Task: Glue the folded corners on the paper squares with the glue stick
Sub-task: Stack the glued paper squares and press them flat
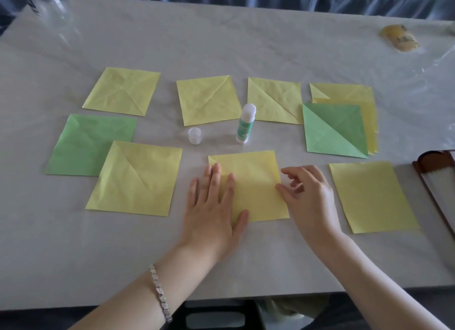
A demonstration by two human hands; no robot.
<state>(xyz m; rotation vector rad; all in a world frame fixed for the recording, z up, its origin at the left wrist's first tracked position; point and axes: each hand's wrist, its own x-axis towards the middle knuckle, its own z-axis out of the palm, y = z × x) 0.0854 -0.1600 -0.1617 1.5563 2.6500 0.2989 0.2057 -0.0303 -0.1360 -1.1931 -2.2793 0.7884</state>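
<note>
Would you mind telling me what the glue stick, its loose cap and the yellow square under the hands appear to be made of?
The glue stick: smooth, slightly glossy plastic, white with a green label.
The cap: translucent whitish plastic; its wall looks semi-clear.
The yellow square: thin matte paper, likely, as it lies flat with a folded corner.

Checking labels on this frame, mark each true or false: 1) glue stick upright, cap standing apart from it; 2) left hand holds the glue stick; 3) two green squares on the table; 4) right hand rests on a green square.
1) True: the glue stick stands upright, and the cap stands apart to its left.
2) False: the left hand lies flat on the yellow square.
3) True: green squares, one on each side.
4) False: the right hand is at the yellow square's right edge.
</note>
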